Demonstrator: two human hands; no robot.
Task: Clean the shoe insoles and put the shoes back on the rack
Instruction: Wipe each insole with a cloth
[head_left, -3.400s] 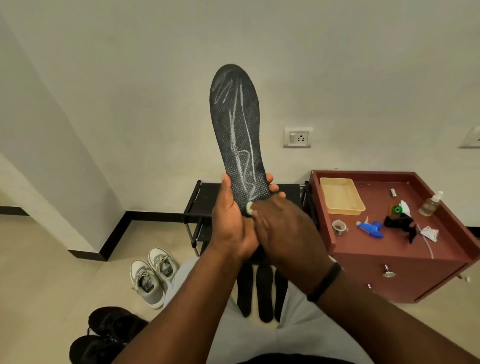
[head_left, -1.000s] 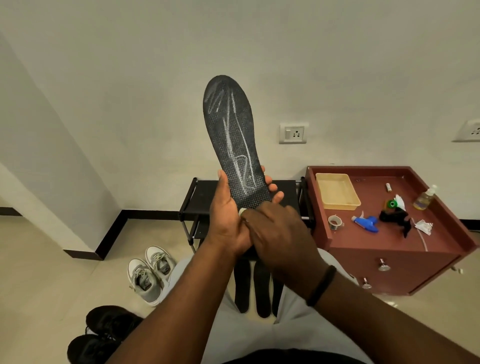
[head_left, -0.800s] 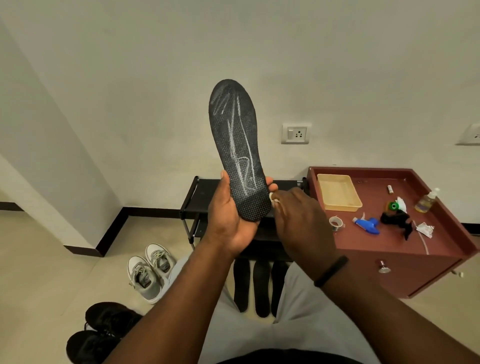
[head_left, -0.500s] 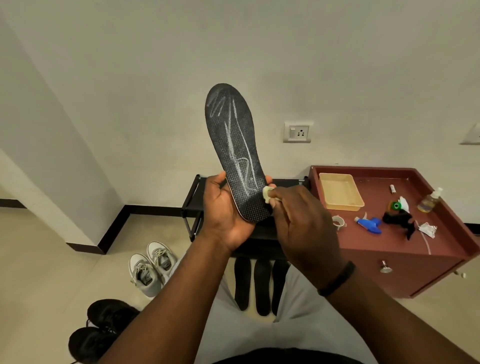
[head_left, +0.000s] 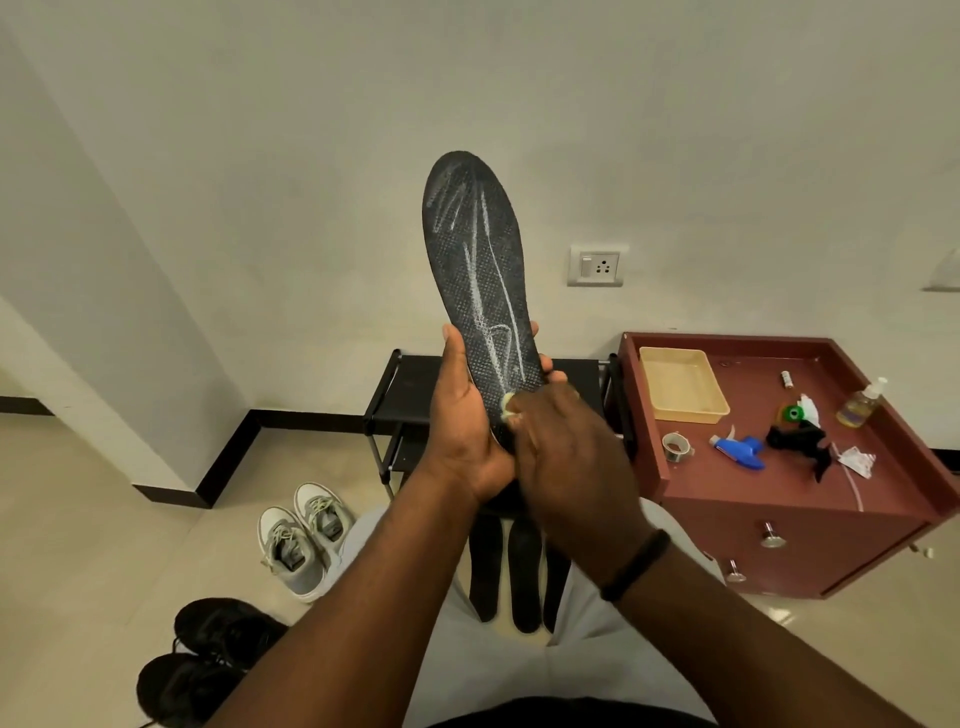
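**Now your fingers are on the heel of the insole**

Right at the heel, your right hand (head_left: 566, 457) curls its fingertips round a small pale wad of cleaning material (head_left: 506, 404) and presses it against the black, dotted-texture shoe insole (head_left: 480, 275). Your left hand (head_left: 465, 431) grips that same heel end, thumb up along the left edge, fingertips showing round the right edge. You hold the insole upright, toe end high against the white wall, with whitish streaks running down its face. A black band (head_left: 635, 564) sits on your right wrist.

Below your hands, three more dark insoles (head_left: 522, 577) lie side by side on the floor between your knees. Behind them stands the black metal shoe rack (head_left: 410, 387). To your left on the pale tiled floor sit a pair of grey-white sneakers (head_left: 306, 538), and nearer you a pair of black shoes (head_left: 205, 660).

To your right, the dark red wooden cabinet (head_left: 779, 525) carries a shallow beige plastic tray (head_left: 680, 384), a blue spray head (head_left: 740, 449), a roll of tape (head_left: 677, 446), a black cloth (head_left: 800, 441) and a small clear pump bottle (head_left: 860, 405)
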